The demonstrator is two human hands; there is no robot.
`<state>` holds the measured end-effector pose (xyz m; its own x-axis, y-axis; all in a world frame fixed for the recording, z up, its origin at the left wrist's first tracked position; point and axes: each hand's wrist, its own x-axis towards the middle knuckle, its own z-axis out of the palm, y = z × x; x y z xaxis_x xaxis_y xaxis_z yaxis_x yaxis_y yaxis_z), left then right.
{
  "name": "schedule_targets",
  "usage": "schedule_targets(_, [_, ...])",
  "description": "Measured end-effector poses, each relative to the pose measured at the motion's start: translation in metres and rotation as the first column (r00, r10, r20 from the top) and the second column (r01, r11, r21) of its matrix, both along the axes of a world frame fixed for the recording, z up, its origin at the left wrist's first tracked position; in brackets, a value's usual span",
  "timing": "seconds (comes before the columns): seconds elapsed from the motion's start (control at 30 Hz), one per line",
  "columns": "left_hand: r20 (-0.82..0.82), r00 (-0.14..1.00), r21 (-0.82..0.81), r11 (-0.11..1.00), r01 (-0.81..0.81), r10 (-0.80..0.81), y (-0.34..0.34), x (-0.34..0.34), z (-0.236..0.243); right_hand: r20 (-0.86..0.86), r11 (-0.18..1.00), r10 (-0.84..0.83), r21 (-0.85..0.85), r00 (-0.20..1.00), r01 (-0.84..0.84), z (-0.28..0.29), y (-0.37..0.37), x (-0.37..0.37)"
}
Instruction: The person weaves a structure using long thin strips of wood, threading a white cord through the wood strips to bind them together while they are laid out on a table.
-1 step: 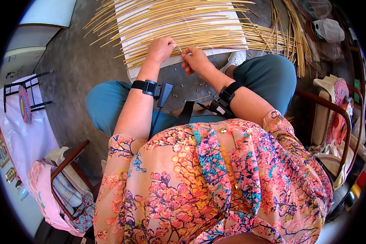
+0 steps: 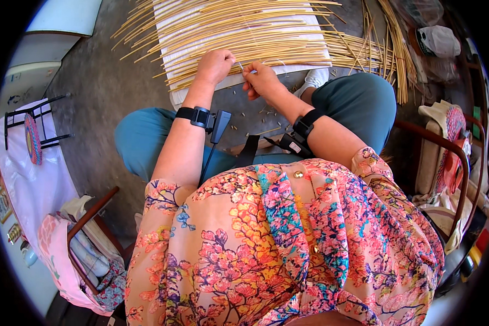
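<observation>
Long thin tan sticks (image 2: 277, 38) lie side by side across a white sheet (image 2: 176, 96) on the floor. At their near edge, my left hand (image 2: 214, 66) is closed, its fingertips pinching a thin white cord (image 2: 240, 66) over the sticks. Just right of it, my right hand (image 2: 259, 80) pinches the same cord between thumb and forefinger, its other fingers curled. The cord is fine, and where it runs among the sticks is hard to make out. Both forearms wear black wrist straps with small devices.
More sticks are piled at right (image 2: 396, 60), beside plastic bags (image 2: 437, 41). Chairs with cloths and cushions stand at lower left (image 2: 92, 212) and right (image 2: 456, 146). A black metal rack (image 2: 38, 117) rests on white cloth at left. Small short pieces (image 2: 263, 113) litter the floor between my legs.
</observation>
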<state>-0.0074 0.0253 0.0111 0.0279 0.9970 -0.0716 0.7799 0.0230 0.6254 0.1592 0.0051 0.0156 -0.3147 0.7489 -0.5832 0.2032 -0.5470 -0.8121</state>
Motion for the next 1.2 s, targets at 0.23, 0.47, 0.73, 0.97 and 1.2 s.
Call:
schedule_targets(0.23, [0.046, 0.998, -0.042, 0.999, -0.035, 0.037, 0.0025, 0.0011, -0.0021, 0.037, 1.000, 0.011, -0.003, 0.999, -0.011, 0.0018, 0.0000, -0.0009])
schedule_targets(0.47, [0.043, 0.998, -0.082, 0.996, -0.035, 0.039, 0.0049, 0.0020, -0.0033, 0.038, 1.000, -0.010, -0.004, 0.999, 0.011, 0.0014, -0.0009, -0.0008])
schedule_targets(0.73, [0.070, 0.997, -0.110, 0.993, -0.037, 0.044, 0.0077, 0.0047, -0.0006, 0.026, 1.000, -0.028, -0.014, 0.999, 0.028, 0.0002, -0.0009, -0.0007])
schedule_targets(0.97, [0.071, 0.996, -0.126, 0.991, -0.047, 0.057, 0.0077, 0.0067, 0.0028, 0.041, 1.000, -0.010, -0.011, 0.999, 0.011, 0.0022, 0.0001, 0.0009])
schedule_targets(1.2, [0.082, 0.995, -0.129, 0.990, -0.052, 0.063, 0.0085, 0.0074, 0.0010, 0.038, 1.000, -0.009, -0.019, 0.999, 0.009, 0.0028, 0.0008, 0.0011])
